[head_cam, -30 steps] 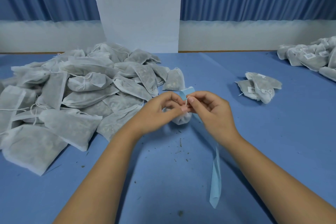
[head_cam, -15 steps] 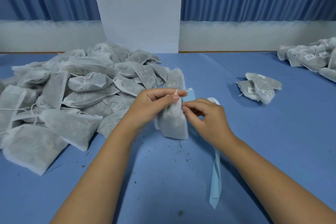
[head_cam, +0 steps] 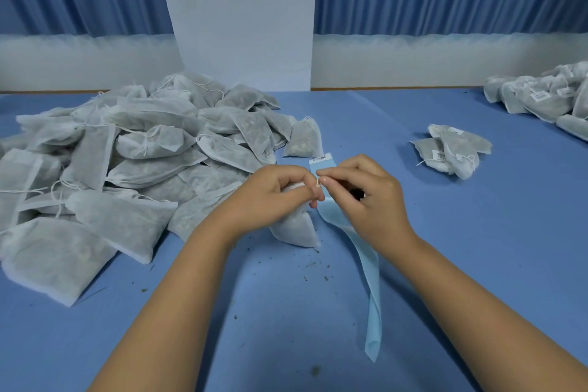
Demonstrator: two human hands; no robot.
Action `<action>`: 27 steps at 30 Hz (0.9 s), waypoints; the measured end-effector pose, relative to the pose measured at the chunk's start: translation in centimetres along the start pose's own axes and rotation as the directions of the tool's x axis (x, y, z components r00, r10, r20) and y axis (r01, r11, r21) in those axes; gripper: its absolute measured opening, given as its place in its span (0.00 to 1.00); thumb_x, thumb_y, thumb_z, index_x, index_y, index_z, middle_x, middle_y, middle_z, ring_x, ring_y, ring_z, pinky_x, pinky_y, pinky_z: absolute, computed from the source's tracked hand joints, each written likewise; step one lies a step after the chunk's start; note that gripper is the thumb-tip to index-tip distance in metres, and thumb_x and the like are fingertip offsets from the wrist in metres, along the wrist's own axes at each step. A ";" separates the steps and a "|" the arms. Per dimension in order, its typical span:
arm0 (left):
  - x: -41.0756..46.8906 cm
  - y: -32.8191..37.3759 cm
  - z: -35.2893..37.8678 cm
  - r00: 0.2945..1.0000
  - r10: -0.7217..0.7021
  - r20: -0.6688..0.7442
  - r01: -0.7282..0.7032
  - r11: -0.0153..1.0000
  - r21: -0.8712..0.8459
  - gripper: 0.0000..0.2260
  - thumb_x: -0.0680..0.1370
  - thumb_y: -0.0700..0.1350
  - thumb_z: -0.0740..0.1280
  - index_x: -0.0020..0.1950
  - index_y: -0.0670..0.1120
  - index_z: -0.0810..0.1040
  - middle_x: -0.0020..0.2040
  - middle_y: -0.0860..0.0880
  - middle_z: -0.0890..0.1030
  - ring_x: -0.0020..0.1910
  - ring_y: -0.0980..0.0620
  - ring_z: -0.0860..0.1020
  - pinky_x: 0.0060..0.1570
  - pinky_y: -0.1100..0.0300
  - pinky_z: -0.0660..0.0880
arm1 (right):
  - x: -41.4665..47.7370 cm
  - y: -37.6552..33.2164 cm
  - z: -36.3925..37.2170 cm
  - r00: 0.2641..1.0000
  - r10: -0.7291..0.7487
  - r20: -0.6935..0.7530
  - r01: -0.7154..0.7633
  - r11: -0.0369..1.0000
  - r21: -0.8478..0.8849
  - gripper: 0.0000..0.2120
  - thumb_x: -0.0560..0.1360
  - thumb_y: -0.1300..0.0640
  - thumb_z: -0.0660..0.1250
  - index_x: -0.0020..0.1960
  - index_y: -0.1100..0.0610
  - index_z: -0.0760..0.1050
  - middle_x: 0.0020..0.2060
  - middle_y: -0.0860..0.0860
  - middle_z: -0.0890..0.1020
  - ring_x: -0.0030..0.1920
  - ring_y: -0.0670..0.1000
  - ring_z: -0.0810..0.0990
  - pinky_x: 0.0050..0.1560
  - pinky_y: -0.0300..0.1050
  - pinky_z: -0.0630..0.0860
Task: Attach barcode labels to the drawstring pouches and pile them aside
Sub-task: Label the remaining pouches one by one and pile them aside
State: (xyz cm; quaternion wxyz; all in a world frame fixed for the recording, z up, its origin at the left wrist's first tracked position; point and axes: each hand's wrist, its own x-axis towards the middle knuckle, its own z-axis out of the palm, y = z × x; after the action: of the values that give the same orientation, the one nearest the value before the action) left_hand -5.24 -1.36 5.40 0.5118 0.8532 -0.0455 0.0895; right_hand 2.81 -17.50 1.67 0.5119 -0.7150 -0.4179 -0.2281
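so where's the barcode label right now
In the head view the barcode label sits on the far end of the blue strip, just beyond the right hand and right of the lone pouch at the edge of the big pile.

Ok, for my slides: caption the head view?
Left hand grips a pouch, right hand pinches its drawstring over the blue label strip, pouch heap at left.

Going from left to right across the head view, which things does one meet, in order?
Large pile of unlabelled pouches → left hand, gripping a pouch → right hand, pinching its drawstring → small labelled pile → labelled pile at the right edge.
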 end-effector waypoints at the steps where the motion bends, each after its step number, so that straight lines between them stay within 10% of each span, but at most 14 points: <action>1: -0.1 0.2 0.0 1.000 -0.017 0.012 0.017 0.997 -0.072 0.08 0.78 0.44 0.68 0.40 0.49 0.83 0.38 0.55 0.83 0.44 0.60 0.81 0.45 0.72 0.72 | 0.0 -0.1 0.1 0.992 0.113 0.051 -0.117 0.989 0.087 0.08 0.75 0.62 0.71 0.52 0.53 0.84 0.44 0.43 0.78 0.42 0.38 0.78 0.43 0.28 0.70; 6: -0.1 0.5 -0.3 0.997 -0.067 -0.047 0.057 0.979 -0.195 0.18 0.81 0.40 0.63 0.34 0.54 0.82 0.37 0.54 0.82 0.40 0.62 0.79 0.38 0.76 0.69 | 0.3 -0.1 0.3 0.855 0.458 0.244 -0.503 0.845 0.180 0.12 0.74 0.56 0.73 0.53 0.45 0.76 0.55 0.43 0.79 0.50 0.41 0.81 0.49 0.34 0.72; 9: 0.0 0.4 -0.3 0.994 -0.082 -0.077 0.066 0.981 -0.185 0.19 0.81 0.41 0.61 0.35 0.55 0.82 0.38 0.54 0.83 0.41 0.62 0.78 0.37 0.75 0.69 | 0.7 -0.3 -0.2 0.854 0.464 0.234 -0.515 0.814 0.269 0.06 0.74 0.60 0.72 0.43 0.51 0.80 0.40 0.41 0.83 0.39 0.40 0.79 0.43 0.34 0.71; 14: 0.1 0.3 0.0 0.994 -0.085 -0.072 0.071 0.981 -0.181 0.18 0.81 0.41 0.61 0.35 0.55 0.82 0.39 0.55 0.84 0.50 0.62 0.81 0.42 0.75 0.70 | 0.4 -0.7 -0.2 0.870 0.415 0.268 -0.481 0.834 0.270 0.03 0.74 0.56 0.74 0.42 0.55 0.84 0.44 0.50 0.85 0.39 0.41 0.79 0.39 0.28 0.69; 20: 0.1 0.3 -0.1 0.987 -0.145 -0.062 0.136 0.981 -0.139 0.13 0.77 0.48 0.62 0.33 0.51 0.79 0.31 0.55 0.78 0.31 0.60 0.73 0.29 0.74 0.66 | 0.7 -0.3 -0.3 0.814 0.561 0.150 -0.580 0.772 0.261 0.06 0.73 0.60 0.74 0.42 0.50 0.80 0.31 0.48 0.80 0.31 0.46 0.75 0.36 0.37 0.73; 27: 0.5 0.2 0.0 0.977 -0.199 -0.077 0.188 0.974 -0.127 0.11 0.70 0.52 0.61 0.31 0.51 0.78 0.30 0.54 0.77 0.31 0.57 0.71 0.29 0.68 0.65 | 0.5 -1.3 -0.1 0.830 0.482 0.282 -0.558 0.725 0.403 0.06 0.75 0.68 0.68 0.44 0.59 0.80 0.41 0.54 0.86 0.42 0.47 0.84 0.36 0.38 0.79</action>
State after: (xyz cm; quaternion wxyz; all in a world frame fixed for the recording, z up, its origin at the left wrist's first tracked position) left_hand -4.78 -1.47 5.72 0.5695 0.8167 0.0556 0.0742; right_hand 2.00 -17.27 2.75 0.6778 -0.6732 -0.2815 0.0902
